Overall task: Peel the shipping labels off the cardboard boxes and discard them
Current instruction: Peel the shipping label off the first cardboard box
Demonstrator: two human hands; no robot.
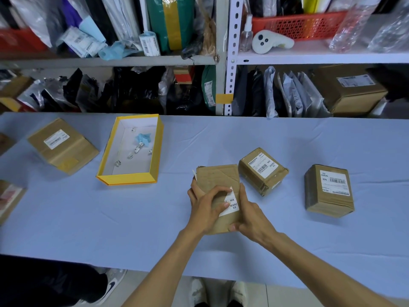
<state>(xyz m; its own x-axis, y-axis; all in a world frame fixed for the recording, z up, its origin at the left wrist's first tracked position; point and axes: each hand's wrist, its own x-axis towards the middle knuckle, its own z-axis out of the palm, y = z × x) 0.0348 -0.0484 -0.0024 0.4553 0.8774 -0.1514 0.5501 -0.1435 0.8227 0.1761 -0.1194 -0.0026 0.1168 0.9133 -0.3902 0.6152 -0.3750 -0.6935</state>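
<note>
A flat cardboard box (218,180) lies on the blue table in front of me. Its white shipping label (232,204) is partly lifted at the top edge. My left hand (205,207) lies over the label's left part, its fingers pinching the lifted edge. My right hand (247,214) grips the box's right side, thumb at the near corner. Two more labelled boxes stand to the right, a near one (263,171) and a far one (329,191). A yellow open box (155,156) at the left holds crumpled label scraps (137,149).
Another labelled cardboard box (63,146) sits at the far left, and parts of two more show at the left edge. Shelves packed with parcels and bags run behind the blue table (88,218). Someone's shoe shows below the table's front edge.
</note>
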